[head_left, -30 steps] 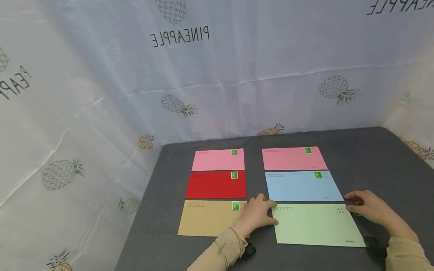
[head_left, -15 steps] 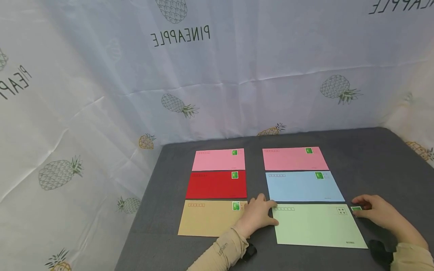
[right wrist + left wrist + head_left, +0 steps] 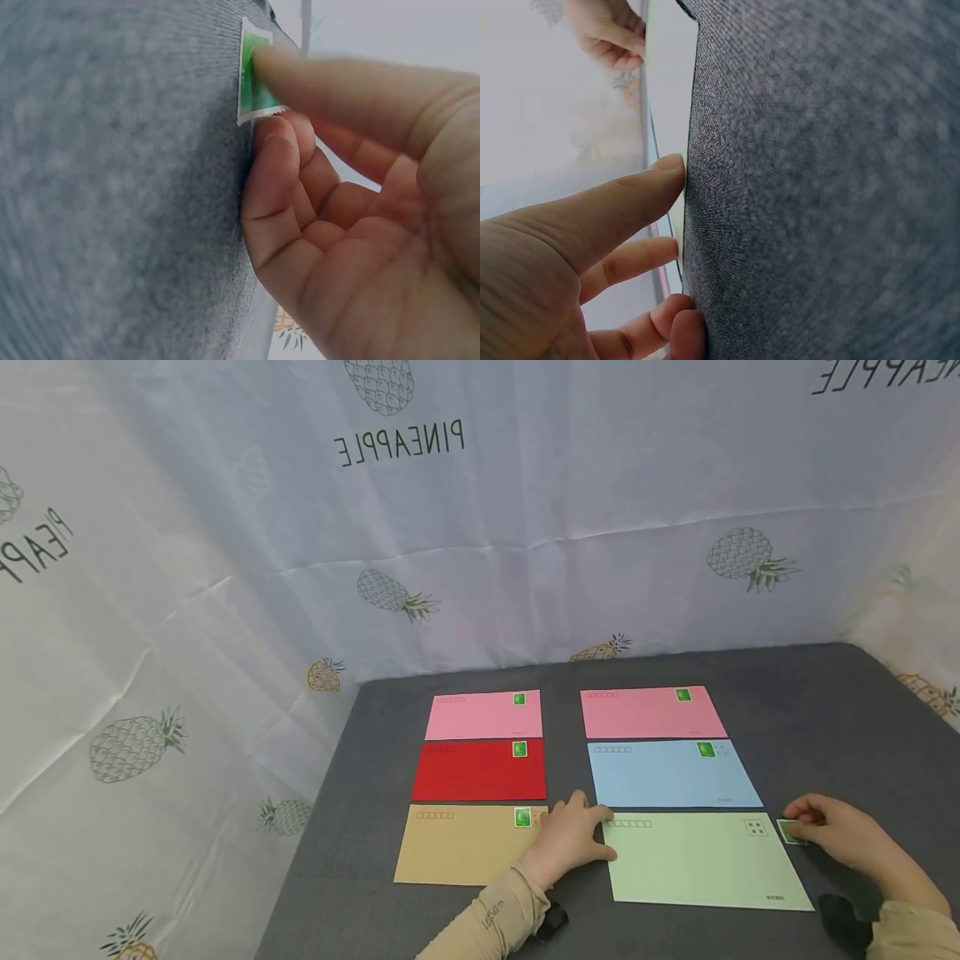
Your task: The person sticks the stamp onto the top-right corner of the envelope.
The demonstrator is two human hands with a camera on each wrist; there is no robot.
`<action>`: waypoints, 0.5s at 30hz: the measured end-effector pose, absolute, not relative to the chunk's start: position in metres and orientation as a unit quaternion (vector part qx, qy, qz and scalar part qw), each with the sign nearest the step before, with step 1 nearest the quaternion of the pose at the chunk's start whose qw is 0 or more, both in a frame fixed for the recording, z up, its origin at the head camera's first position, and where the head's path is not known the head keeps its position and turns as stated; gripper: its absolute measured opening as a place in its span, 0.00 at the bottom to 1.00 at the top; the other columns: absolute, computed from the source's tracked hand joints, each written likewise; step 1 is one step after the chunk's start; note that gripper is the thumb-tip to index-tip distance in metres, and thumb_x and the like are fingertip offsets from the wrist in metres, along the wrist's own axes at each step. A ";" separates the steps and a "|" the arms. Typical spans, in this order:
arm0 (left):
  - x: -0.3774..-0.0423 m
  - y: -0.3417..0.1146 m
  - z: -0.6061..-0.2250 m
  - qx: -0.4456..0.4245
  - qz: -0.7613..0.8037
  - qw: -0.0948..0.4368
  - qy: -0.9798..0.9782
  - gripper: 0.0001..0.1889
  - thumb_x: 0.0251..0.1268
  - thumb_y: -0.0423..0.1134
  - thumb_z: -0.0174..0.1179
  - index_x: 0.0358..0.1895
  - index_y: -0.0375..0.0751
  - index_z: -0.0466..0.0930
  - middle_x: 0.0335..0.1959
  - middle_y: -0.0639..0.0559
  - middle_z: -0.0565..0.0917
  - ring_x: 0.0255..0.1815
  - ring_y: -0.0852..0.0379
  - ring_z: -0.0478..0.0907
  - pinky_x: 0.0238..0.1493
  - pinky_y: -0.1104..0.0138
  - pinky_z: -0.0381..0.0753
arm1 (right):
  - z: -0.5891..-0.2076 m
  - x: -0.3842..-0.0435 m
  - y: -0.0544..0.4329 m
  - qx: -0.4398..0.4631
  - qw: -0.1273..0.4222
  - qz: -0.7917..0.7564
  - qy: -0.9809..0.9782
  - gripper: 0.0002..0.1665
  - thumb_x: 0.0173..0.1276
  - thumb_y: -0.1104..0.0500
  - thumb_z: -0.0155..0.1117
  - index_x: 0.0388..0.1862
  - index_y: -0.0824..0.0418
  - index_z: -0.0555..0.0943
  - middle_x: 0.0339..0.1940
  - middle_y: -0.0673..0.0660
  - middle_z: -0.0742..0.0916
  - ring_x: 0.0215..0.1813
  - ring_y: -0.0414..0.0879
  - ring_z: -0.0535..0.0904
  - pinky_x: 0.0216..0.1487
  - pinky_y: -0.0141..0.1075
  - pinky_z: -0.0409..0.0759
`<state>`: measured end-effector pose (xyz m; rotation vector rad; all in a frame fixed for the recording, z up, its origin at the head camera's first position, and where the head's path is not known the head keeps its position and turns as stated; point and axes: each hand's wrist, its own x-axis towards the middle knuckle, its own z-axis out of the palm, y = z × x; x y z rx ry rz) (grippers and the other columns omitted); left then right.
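Note:
My left hand (image 3: 572, 833) rests at the left edge of the light green envelope (image 3: 697, 860), its thumb and fingers spread and touching that edge. In the left wrist view the thumb (image 3: 656, 184) lies on the paper. Beyond the envelope's right edge, my right hand (image 3: 840, 831) pinches a green postage stamp (image 3: 255, 75) with a white serrated border. The thumb covers part of the stamp, and the other fingers are curled beneath. A printed stamp box (image 3: 755, 828) shows at the green envelope's upper right corner.
A blue envelope (image 3: 667, 777) and a pink envelope (image 3: 645, 714) lie behind the green one, each bearing a green stamp. To the left are stamped pink (image 3: 480, 718), red (image 3: 465, 772) and tan (image 3: 457, 847) envelopes. A pineapple-printed curtain (image 3: 525, 593) borders the dark table (image 3: 337, 860).
My right hand has moved right, off the green envelope's corner to the stamp beside it, and now pinches it, the stamp slightly turned. The left hand has stayed in place.

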<state>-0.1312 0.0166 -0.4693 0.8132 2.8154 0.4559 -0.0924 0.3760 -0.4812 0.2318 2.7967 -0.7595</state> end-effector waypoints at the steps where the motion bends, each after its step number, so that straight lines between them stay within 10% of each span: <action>1: -0.131 0.017 -0.469 0.273 0.154 0.088 0.946 0.25 0.47 0.51 0.70 0.53 0.60 0.79 0.37 0.54 0.74 0.28 0.63 0.64 0.26 0.71 0.61 | -0.481 -0.092 0.376 0.082 0.118 -0.258 0.955 0.20 0.60 0.53 0.64 0.39 0.70 0.76 0.32 0.58 0.80 0.34 0.43 0.72 0.31 0.36 0.69; 15: -0.131 0.016 -0.470 0.274 0.158 0.079 0.945 0.25 0.46 0.51 0.70 0.53 0.59 0.80 0.36 0.54 0.74 0.27 0.63 0.62 0.28 0.69 0.60 | -0.457 -0.086 0.376 0.057 0.119 -0.337 0.932 0.25 0.67 0.51 0.58 0.49 0.73 0.72 0.34 0.50 0.80 0.30 0.30 0.69 0.32 0.29 0.73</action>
